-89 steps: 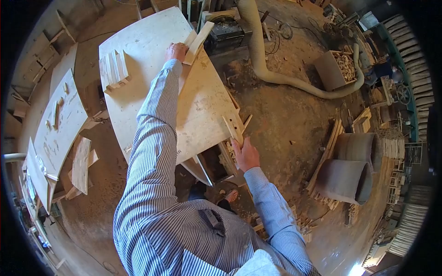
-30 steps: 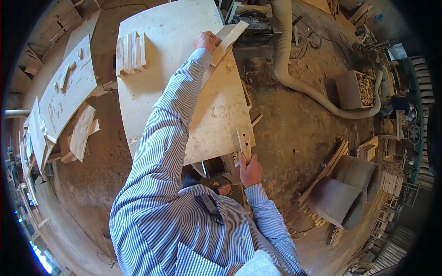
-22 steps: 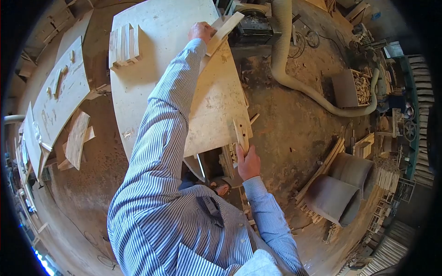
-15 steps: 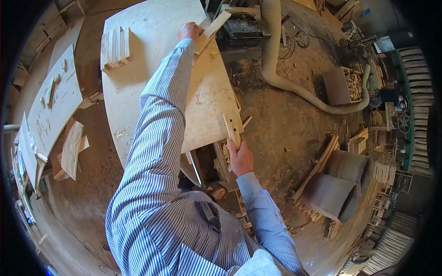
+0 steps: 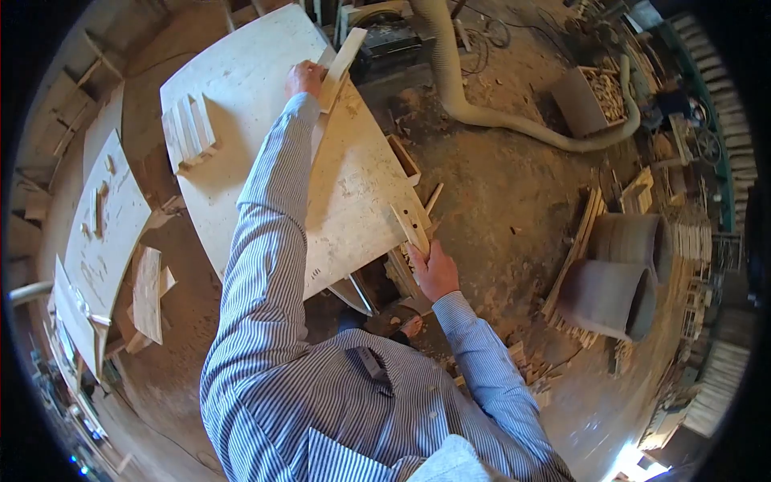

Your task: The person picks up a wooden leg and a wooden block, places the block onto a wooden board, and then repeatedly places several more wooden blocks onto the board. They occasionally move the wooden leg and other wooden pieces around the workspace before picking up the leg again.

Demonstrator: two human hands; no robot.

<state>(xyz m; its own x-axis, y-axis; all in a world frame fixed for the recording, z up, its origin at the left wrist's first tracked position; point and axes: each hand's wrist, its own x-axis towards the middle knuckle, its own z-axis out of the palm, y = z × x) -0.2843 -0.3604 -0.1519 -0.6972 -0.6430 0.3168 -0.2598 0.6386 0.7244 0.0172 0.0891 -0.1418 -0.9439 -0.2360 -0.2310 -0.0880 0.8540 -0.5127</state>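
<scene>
Pale flat slat (image 5: 411,226) in right hand (image 5: 434,269) — ends square-cut.

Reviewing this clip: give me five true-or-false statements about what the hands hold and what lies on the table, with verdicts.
1. The left hand rests on a wooden piece at the far edge of the table. True.
2. The right hand is flat on the floor. False: it grips a short wooden strip at the table's near right edge.
3. A stack of wooden slats lies on the table, left of the outstretched arm. True.
4. A flexible hose runs across the floor. True.
5. The slats touch the left hand. False: bare tabletop lies between them.
</scene>
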